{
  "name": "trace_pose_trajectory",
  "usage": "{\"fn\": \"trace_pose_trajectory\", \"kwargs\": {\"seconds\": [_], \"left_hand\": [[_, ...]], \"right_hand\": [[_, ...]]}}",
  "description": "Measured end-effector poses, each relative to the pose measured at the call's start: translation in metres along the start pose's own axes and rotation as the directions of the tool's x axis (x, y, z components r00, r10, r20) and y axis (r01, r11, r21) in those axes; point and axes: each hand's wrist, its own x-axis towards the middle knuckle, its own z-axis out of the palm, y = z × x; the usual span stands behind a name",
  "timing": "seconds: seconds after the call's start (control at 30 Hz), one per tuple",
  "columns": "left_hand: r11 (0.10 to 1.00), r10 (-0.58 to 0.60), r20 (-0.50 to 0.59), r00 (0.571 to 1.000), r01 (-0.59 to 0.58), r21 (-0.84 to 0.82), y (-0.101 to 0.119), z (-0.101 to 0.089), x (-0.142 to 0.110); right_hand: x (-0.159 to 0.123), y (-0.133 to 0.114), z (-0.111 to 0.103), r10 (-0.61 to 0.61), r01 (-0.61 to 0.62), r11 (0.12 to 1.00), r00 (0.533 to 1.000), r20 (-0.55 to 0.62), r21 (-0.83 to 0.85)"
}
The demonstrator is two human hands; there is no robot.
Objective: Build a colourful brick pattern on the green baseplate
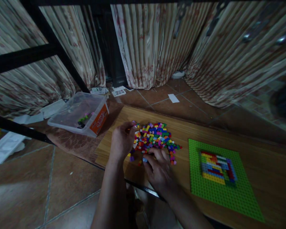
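Note:
A heap of small colourful toy bricks is spread on a wooden board. My left hand is at the heap's left edge, thumb and fingers curled together; a pinkish brick shows by the fingertips, but what they grip is partly hidden. At the near side of the heap, my right hand has its fingers bent, with a light-blue brick at its thumb and index fingertips. To the right lies a green baseplate, bearing a low, roughly square block of multicoloured bricks.
The low wooden board runs off to the right. A clear plastic box with an orange label and a few bricks inside stands at left. Black metal bars rise beside it. Striped curtains hang behind, and a white paper lies on the tiles.

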Motion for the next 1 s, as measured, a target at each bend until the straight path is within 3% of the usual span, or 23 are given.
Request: {"fn": "trace_pose_trajectory", "kwargs": {"seconds": [0.17,0.3,0.47,0.53,0.6,0.7,0.8,0.9,1.0], "left_hand": [[1.000,0.008,0.009,1.000,-0.008,0.015,0.001,-0.003,0.000],[0.999,0.019,0.020,1.000,-0.020,0.046,-0.002,0.000,0.001],[0.996,0.090,0.199,0.976,-0.087,-0.024,0.009,0.016,-0.004],[0.990,0.142,0.288,0.947,-0.129,-0.065,0.020,0.027,-0.011],[0.979,0.196,0.380,0.904,-0.161,-0.122,0.032,0.041,-0.022],[0.965,0.257,0.543,0.800,-0.186,-0.183,0.048,0.067,-0.041],[0.947,0.321,0.607,0.727,-0.232,-0.222,0.059,0.092,-0.059],[0.929,0.363,0.614,0.701,-0.325,-0.178,0.065,0.110,-0.070],[0.922,0.362,0.599,0.714,-0.370,-0.116,0.069,0.122,-0.076]], "right_hand": [[0.002,0.005,-0.013,0.024,-0.012,0.992,0.995,-0.092,0.128],[0.001,0.011,-0.037,0.138,-0.099,0.933,0.986,-0.089,0.346],[-0.010,0.029,-0.055,0.369,-0.254,0.698,0.929,-0.031,0.669],[-0.016,0.039,-0.060,0.432,-0.301,0.584,0.902,0.025,0.754],[-0.021,0.049,-0.068,0.480,-0.328,0.536,0.876,0.039,0.778],[-0.029,0.068,-0.085,0.543,-0.343,0.577,0.839,-0.034,0.741],[-0.039,0.093,-0.110,0.607,-0.381,0.602,0.790,-0.092,0.702],[-0.053,0.123,-0.136,0.682,-0.394,0.602,0.706,-0.191,0.695],[-0.066,0.149,-0.154,0.695,-0.400,0.644,0.663,-0.280,0.652]]}}
